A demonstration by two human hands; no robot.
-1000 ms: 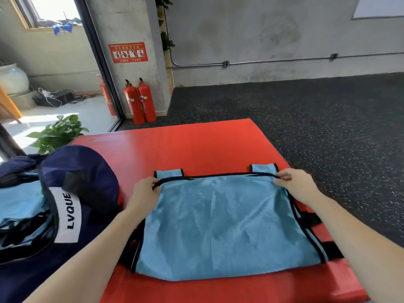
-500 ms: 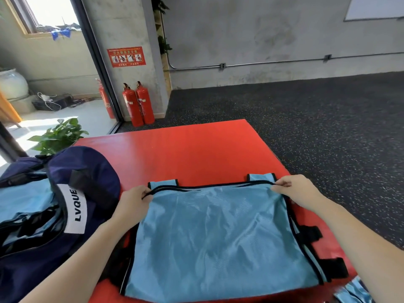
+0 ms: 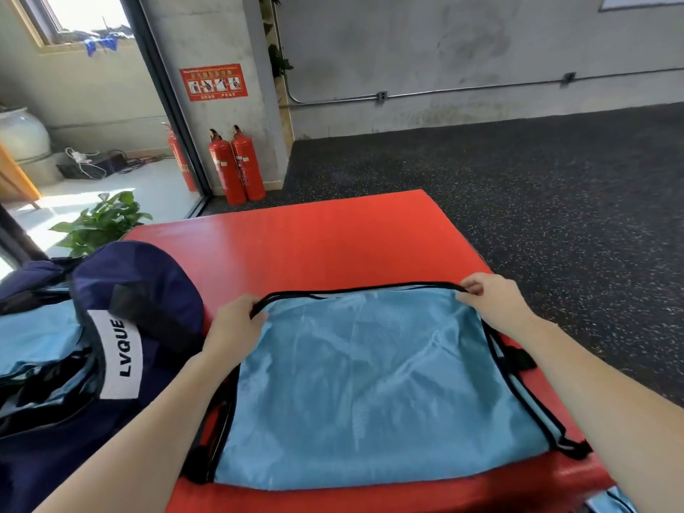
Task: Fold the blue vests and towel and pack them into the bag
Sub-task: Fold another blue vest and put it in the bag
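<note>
- One view only, from the person's head, so no second view shares the scene.
- It looks forward and steeply down over the near edge of the red mat [image 3: 333, 246], close above both forearms.
- The mat's far edge and far right corner lie mid-frame; beyond are the dark floor [image 3: 518, 187] and grey wall [image 3: 444, 42].
- Wide-angle: straight lines bow toward the picture's edges.

Sheeny mesh-cloth vest [image 3: 370, 383] lies on smooth glossy red mat [image 3: 333, 246].
</note>
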